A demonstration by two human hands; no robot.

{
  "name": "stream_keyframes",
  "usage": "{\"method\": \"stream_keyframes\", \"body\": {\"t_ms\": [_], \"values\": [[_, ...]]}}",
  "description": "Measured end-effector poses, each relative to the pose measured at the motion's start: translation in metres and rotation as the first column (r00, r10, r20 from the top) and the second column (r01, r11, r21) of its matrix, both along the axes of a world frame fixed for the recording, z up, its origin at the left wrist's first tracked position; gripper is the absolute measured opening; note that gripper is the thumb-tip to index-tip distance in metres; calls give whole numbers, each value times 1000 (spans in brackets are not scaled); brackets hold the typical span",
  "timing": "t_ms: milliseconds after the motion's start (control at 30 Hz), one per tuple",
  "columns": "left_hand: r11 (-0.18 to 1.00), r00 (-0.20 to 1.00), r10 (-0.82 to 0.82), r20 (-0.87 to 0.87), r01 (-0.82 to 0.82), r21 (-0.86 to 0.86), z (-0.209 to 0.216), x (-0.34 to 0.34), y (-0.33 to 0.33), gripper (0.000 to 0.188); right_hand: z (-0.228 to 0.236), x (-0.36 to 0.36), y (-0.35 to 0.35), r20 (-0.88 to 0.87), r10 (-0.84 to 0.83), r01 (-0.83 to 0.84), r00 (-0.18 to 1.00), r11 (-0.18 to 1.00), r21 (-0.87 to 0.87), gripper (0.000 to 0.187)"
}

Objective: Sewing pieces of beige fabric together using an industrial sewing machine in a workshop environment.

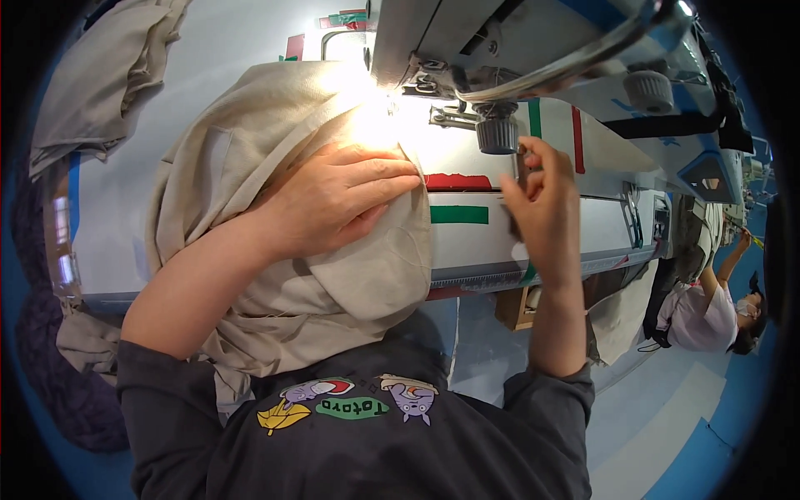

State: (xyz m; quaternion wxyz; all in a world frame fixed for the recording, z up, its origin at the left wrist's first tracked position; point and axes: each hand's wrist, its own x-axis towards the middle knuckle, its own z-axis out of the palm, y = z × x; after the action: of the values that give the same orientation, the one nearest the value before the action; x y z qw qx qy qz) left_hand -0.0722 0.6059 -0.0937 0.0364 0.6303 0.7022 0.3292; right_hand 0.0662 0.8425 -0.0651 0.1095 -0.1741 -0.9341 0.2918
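My left hand (342, 196) lies flat on a bunched beige cloth (383, 271), its fingers stretched out and pointing right near the cloth's edge. Just beyond the fingertips, the sewing area of a sewing machine (567, 50) glares under a bright lamp, so the needle and foot cannot be made out. To the right, my right hand (542, 192) is raised over the machine bed, just below a ridged grey knob (497, 133). Its fingers are curled round a small dark, metallic thing, mostly hidden. Loose threads trail over the cloth.
Red tape (458, 182) and green tape (458, 214) mark the white bed, and a ruler strip (500, 277) runs along its front edge. More beige cloth (100, 75) lies at the far left. At the far right, a masked person (704, 317) works nearby.
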Motion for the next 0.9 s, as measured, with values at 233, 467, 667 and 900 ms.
{"method": "stream_keyframes", "body": {"t_ms": [233, 467, 667, 900], "values": [[1000, 1000, -15, 25, 16, -12, -1, 0, 1, 42, 9, -16, 16, 51, -5, 18, 999, 967, -255, 41], [1000, 999, -11, 44, 11, 0, -4, 0, -1, 39, 3, 4, 0, 70, 95, -96, 993, 995, 4, 44], [999, 1000, -23, 15, 22, 42, -5, 0, -2, 38, -1, -9, 17, 40, 33, -42, 999, 972, 233, 52], [994, 998, -21, 59, 15, 111, -14, -1, -2, 36, 19, -19, 2, 253, -11, -57, 967, 965, 258, 48]]}}
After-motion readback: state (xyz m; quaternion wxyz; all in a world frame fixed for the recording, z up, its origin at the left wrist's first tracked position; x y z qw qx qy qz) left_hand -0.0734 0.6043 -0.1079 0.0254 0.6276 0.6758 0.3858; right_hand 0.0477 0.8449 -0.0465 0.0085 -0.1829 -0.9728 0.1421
